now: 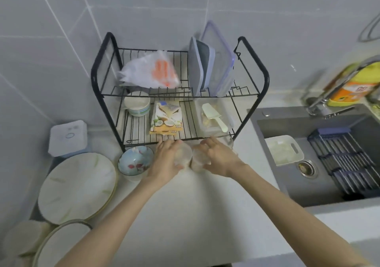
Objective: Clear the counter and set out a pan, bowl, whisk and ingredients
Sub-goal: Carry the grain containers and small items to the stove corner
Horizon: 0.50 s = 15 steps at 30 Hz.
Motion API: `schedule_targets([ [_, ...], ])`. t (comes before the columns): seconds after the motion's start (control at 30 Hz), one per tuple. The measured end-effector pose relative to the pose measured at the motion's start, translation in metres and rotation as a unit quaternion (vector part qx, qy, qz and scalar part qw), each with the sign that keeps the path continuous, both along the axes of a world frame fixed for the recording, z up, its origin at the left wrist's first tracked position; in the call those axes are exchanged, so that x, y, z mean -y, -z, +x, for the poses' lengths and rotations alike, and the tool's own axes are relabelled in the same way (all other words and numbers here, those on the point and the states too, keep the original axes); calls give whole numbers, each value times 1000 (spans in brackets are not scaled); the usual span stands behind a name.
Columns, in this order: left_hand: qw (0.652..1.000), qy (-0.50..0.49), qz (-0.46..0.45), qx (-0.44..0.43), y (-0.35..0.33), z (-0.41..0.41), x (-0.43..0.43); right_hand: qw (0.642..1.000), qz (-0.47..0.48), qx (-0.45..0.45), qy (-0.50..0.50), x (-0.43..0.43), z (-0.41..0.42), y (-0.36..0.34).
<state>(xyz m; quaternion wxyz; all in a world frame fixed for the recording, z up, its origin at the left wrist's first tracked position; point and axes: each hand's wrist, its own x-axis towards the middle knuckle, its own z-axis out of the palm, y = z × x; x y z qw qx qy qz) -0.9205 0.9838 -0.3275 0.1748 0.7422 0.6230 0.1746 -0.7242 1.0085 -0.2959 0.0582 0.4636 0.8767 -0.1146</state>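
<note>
Head view: I look down on a pale desk (195, 205) with a black wire rack (265, 77) standing at its back, against the tiled wall. At the centre of the frame both arms reach forward. The left grip (166, 159) has its fingers curled round the left clear cup (184, 153), and the right grip (218, 157) is wrapped the same way round the right clear cup (197, 161). The two cups sit side by side, nearly touching, just in front of the rack's lower shelf. Motion blur keeps me from telling whether they rest on the desk or are lifted off it.

Just left of the left grip, a floral bowl (135, 161) stands upright on the desk. Further toward the lower left lies a large pale plate (77, 186), and above it a white square box (68, 137) sits near the wall.

On the rack's lower shelf, from left to right, I see a stack of white bowls (136, 106), a coconut packet (167, 118) lying flat, and a clear tub (213, 122) with a pale scoop (212, 115) on top. The upper shelf holds a white plastic bag (150, 71) with orange print and, at its right end, storage boxes (203, 65) standing on edge.

At the right of the frame a dark sink (308, 184) holds a white basket (283, 150) and a dark drain rack (345, 159). A yellow bottle (353, 83) stands behind the tap (329, 96) in the upper right.
</note>
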Motion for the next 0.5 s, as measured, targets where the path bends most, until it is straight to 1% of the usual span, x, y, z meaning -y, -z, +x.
schedule_targets([
  [0.1,999,5,15,35,-8,2,10,997,-4,-57,53,19,10,-11],
  [0.27,987,32,-9,159,-38,22,26,976,-4,-168,139,53,36,-31],
  [0.4,977,78,-19,198,-50,47,35,933,7,-277,228,86,63,-44],
  [0.5,967,116,-41,224,-55,77,43,902,23,-324,284,113,91,-45],
])
